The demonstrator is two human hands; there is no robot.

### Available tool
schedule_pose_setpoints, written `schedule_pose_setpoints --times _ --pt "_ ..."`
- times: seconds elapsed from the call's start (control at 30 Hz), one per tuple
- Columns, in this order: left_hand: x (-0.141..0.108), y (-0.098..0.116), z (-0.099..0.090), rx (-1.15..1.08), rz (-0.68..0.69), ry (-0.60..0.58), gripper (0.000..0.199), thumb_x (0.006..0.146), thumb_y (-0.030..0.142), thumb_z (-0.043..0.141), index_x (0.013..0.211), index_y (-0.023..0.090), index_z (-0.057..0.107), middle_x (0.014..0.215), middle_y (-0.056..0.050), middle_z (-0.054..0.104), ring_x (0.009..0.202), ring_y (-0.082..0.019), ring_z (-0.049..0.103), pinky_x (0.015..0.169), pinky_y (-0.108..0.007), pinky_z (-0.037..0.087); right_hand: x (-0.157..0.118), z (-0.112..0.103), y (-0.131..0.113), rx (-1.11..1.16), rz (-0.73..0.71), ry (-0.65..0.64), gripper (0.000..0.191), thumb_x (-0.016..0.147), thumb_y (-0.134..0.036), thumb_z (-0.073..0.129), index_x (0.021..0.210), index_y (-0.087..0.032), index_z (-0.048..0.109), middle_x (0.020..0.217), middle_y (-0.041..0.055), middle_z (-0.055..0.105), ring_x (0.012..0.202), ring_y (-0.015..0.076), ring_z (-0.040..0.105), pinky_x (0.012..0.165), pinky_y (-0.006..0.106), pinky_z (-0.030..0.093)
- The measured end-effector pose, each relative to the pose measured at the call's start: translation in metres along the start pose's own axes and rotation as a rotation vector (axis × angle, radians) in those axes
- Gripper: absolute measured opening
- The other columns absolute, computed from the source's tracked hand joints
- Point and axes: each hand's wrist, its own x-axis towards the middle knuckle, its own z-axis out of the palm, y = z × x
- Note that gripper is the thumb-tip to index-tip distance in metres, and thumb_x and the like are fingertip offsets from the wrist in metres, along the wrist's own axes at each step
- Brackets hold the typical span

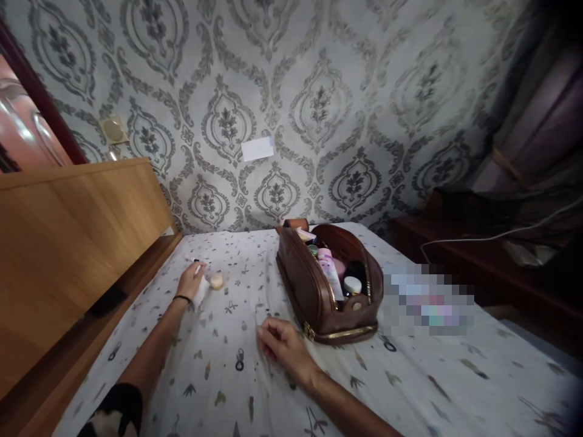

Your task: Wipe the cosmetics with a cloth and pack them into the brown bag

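Observation:
On the left side of the bed, my left hand (189, 281) is closed around something small and whitish, too small to name. A white crumpled thing (201, 292) shows beside that hand, and a small round pale-yellow container (217, 281) stands just right of it. My right hand (285, 347) is above the sheet with its fingers curled in and nothing visible in them. Close to its right, the brown leather toiletry bag (300, 267) stands unzipped. Inside are a pink-and-white tube (330, 270), a white-lidded jar (352, 284) and other items partly hidden by the bag's walls.
The patterned white sheet (237, 364) covers the bed. A wooden board (86, 224) rises along its left edge. Patterned wallpaper (319, 115) is behind. To the right are a blurred-out item (432, 300) and a dark reddish cabinet (501, 261) with a white cable (496, 235).

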Motion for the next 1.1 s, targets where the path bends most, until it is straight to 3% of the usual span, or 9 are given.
schedule_pose_setpoints --times 0.13,0.27,0.37,0.5,0.57,0.7,0.83,0.93,1.1 --pt "-0.018 0.022 0.02 -0.021 0.131 -0.076 0.03 0.092 0.035 0.042 0.107 0.022 0.065 0.112 -0.006 0.067 0.11 -0.019 0.06 0.096 -0.03 0.045 -0.006 -0.001 0.002 -0.039 -0.005 -0.031 0.043 0.078 -0.059 0.059 0.062 -0.02 0.048 0.053 -0.0043 0.049 0.044 0.0079 0.04 0.043 0.021 0.031" --pt "-0.031 0.039 0.025 -0.005 0.169 -0.1 0.021 0.085 0.037 0.051 0.089 0.023 0.065 0.089 -0.006 0.065 0.093 -0.024 0.061 0.086 -0.035 0.048 -0.008 0.002 0.004 -0.061 -0.037 -0.02 0.03 0.08 -0.045 0.058 0.065 -0.02 0.051 0.054 -0.004 0.05 0.046 0.0089 0.042 0.045 0.02 0.032" --pt "-0.04 0.057 0.02 -0.033 0.207 -0.091 0.024 0.088 0.038 0.044 0.084 0.022 0.061 0.083 -0.004 0.062 0.084 -0.023 0.061 0.08 -0.035 0.048 -0.009 0.004 0.006 -0.067 -0.053 0.035 0.017 0.08 -0.033 0.058 0.086 -0.018 0.061 0.068 -0.0027 0.056 0.05 0.0089 0.049 0.047 0.02 0.036" --pt "-0.078 0.109 0.012 -0.21 0.351 -0.114 0.026 0.094 0.041 0.041 0.088 0.023 0.058 0.083 -0.003 0.062 0.08 -0.02 0.061 0.075 -0.032 0.048 -0.012 0.005 0.004 -0.157 -0.093 0.142 0.049 0.077 -0.021 0.058 0.126 -0.019 0.054 0.108 0.0056 0.061 0.068 0.0116 0.06 0.06 0.023 0.045" --pt "-0.104 0.137 0.01 -0.238 0.428 -0.114 0.025 0.096 0.039 0.04 0.086 0.024 0.057 0.081 -0.002 0.06 0.079 -0.019 0.06 0.073 -0.031 0.047 -0.014 0.006 0.0 -0.224 -0.144 0.172 0.051 0.073 -0.016 0.059 0.124 -0.018 0.056 0.111 0.0065 0.062 0.076 0.0138 0.061 0.066 0.024 0.046" --pt "-0.135 0.169 0.013 -0.225 0.506 0.009 0.026 0.096 0.036 0.04 0.079 0.024 0.056 0.079 -0.003 0.056 0.077 -0.02 0.057 0.071 -0.032 0.046 -0.014 0.006 -0.006 -0.191 -0.175 0.158 0.03 0.07 -0.015 0.061 0.1 -0.016 0.062 0.087 0.0014 0.065 0.071 0.0141 0.058 0.061 0.022 0.043" --pt "-0.133 0.171 0.016 -0.263 0.421 0.007 0.026 0.092 0.042 0.047 0.076 0.026 0.059 0.08 -0.004 0.059 0.08 -0.024 0.058 0.073 -0.035 0.046 -0.014 0.005 -0.01 -0.161 -0.156 0.159 0.03 0.066 -0.014 0.064 0.096 -0.016 0.062 0.082 -0.0013 0.064 0.068 0.0125 0.054 0.06 0.02 0.041" --pt "-0.126 0.171 0.012 -0.361 0.316 -0.065 0.029 0.083 0.052 0.056 0.068 0.028 0.062 0.075 -0.006 0.063 0.081 -0.027 0.059 0.075 -0.036 0.046 -0.017 0.005 -0.014 -0.167 -0.131 0.138 0.035 0.063 -0.011 0.064 0.097 -0.017 0.062 0.077 -0.0034 0.06 0.063 0.0111 0.048 0.056 0.019 0.038" --pt "-0.12 0.183 -0.002 -0.507 0.089 -0.184 0.044 0.077 0.066 0.057 0.06 0.025 0.056 0.059 -0.001 0.054 0.06 -0.02 0.051 0.061 -0.029 0.042 -0.021 0.008 -0.016 -0.382 -0.189 0.133 0.032 0.057 -0.009 0.068 0.087 -0.018 0.061 0.079 -0.0028 0.057 0.065 0.012 0.045 0.058 0.021 0.035"
